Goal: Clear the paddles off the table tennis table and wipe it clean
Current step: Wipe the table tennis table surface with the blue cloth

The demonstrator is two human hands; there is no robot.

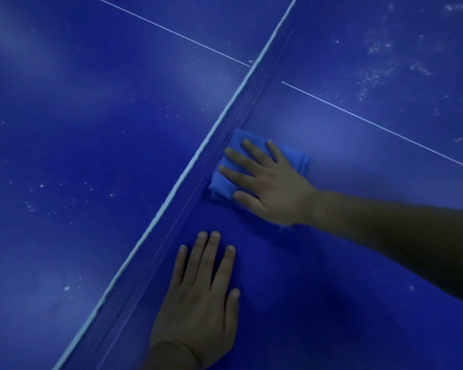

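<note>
Pressing flat on a folded blue cloth (pixel 254 161), the right hand (pixel 267 182) reaches in from the right edge of the view on a bare forearm that runs diagonally across the near half of the blue worktop (pixel 358 303). Its fingers are straight and spread, fingertips pointing toward the net (pixel 193 166), with the thumb lying along the cloth's near edge. The cloth sits tight against the foot of the net, on the near side of it.

Closer to the camera, the left hand (pixel 201 300) lies palm down on the bare worktop just beside the net, fingers straight and slightly apart, holding nothing. Its wrist is cut off by the bottom edge of the view.

The net's white top band crosses the view diagonally from lower left to upper right. A thin white centre line (pixel 380 128) shows on the near half, and another on the far half beyond the net. Pale specks and smears (pixel 377 68) dot the surface at the upper right and on the far half at left. Most of the cloth is hidden under the right hand, so its full shape is hard to make out. No paddles show in view.
</note>
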